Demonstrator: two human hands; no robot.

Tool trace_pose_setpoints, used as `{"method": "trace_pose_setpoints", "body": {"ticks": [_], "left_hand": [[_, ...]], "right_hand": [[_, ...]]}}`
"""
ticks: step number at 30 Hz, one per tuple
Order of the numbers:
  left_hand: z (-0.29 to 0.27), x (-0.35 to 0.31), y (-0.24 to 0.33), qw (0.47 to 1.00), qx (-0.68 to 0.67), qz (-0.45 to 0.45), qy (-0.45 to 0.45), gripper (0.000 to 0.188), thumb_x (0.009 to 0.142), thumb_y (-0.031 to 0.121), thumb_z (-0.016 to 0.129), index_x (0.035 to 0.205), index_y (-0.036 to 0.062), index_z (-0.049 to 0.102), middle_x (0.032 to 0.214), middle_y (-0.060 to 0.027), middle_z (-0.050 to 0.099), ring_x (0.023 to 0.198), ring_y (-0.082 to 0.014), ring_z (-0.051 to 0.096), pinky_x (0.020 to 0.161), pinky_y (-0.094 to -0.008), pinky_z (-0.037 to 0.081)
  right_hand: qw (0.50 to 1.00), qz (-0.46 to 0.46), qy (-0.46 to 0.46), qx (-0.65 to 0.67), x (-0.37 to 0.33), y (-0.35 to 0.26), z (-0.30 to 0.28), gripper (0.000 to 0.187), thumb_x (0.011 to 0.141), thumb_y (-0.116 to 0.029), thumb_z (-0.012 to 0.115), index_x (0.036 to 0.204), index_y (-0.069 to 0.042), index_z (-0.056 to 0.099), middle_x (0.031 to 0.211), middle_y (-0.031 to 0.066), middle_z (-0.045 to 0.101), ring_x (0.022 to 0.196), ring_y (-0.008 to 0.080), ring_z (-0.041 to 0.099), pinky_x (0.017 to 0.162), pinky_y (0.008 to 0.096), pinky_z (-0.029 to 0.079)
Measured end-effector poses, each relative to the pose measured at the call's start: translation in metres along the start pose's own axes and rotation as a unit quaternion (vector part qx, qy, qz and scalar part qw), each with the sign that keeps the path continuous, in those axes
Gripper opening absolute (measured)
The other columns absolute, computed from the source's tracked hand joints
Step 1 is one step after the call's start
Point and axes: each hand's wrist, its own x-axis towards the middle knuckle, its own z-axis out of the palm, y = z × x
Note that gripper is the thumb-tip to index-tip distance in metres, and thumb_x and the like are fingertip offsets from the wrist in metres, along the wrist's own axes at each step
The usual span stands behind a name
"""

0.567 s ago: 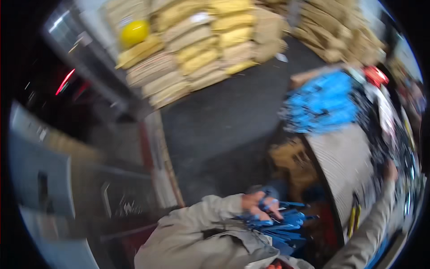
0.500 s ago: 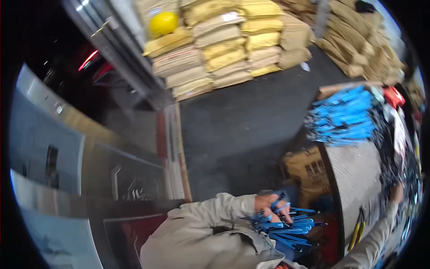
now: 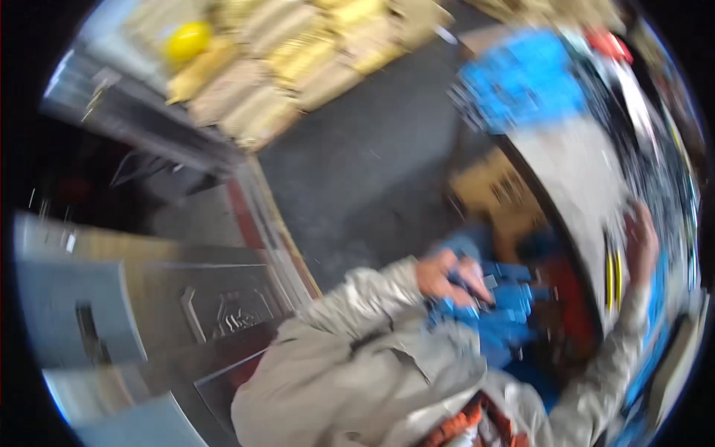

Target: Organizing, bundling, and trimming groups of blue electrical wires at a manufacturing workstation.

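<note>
The person's left hand (image 3: 453,279) is closed, its fingers curled around a bundle of blue strips (image 3: 514,298), which spread out to the right of the fingers and toward the person's body. Blur hides how many there are, and whether the thumb pinches one strip apart from the rest. The right hand (image 3: 642,242) reaches well to the right of the left fingers, over the far side of the table (image 3: 566,160); its fingers are smeared by motion, and one cannot tell whether they grip anything. Just left of that hand, nearer the person than its fingertips, lies a tool with yellow handles (image 3: 614,279). Ahead of the right fingers runs a blurred heap of dark and shiny pieces (image 3: 663,186), and farther ahead, to their left, a larger pile of blue strips (image 3: 521,82) rests on the table, with a red item (image 3: 609,46) beyond it. Ahead of the left fingers, low beside the table, sits a brown package (image 3: 499,190); far beyond them, to the left, stand stacked sacks (image 3: 298,59) with a round yellow object (image 3: 188,42)
</note>
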Motion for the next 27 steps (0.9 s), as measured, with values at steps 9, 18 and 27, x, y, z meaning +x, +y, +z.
{"method": "trace_pose_setpoints", "body": {"ticks": [9, 18, 27], "left_hand": [[0.014, 0.008, -0.001, 0.984, -0.089, -0.133, -0.076, 0.033, 0.062, 0.003, 0.074, 0.094, 0.0003, 0.067, 0.084, -0.0096, 0.065, 0.068, -0.0169, 0.056, 0.065, -0.0247, 0.045], [0.019, 0.002, 0.008, 0.979, -0.047, -0.183, -0.077, 0.029, 0.062, 0.006, 0.074, 0.089, -0.0005, 0.067, 0.080, -0.0087, 0.066, 0.067, -0.0143, 0.057, 0.063, -0.0238, 0.045], [0.016, 0.004, 0.009, 0.983, -0.081, -0.161, -0.041, 0.033, 0.062, 0.005, 0.075, 0.093, 0.0001, 0.067, 0.079, -0.0077, 0.066, 0.066, -0.0131, 0.057, 0.064, -0.0233, 0.044]], "right_hand": [[0.657, -0.549, -0.182, -0.485, -0.133, 0.045, 0.101, 0.023, 0.070, -0.005, 0.068, 0.092, -0.012, 0.066, 0.108, 0.0090, 0.055, 0.089, 0.0214, 0.056, 0.071, 0.0265, 0.048], [0.730, -0.515, -0.293, -0.342, -0.151, 0.042, 0.119, 0.022, 0.073, -0.008, 0.066, 0.095, -0.011, 0.067, 0.110, 0.0118, 0.053, 0.092, 0.0221, 0.055, 0.077, 0.0277, 0.049], [0.858, -0.214, -0.467, 0.006, -0.148, 0.042, 0.124, 0.035, 0.084, -0.012, 0.053, 0.117, -0.002, 0.051, 0.119, 0.0203, 0.048, 0.107, 0.0291, 0.052, 0.085, 0.0327, 0.048]]}}
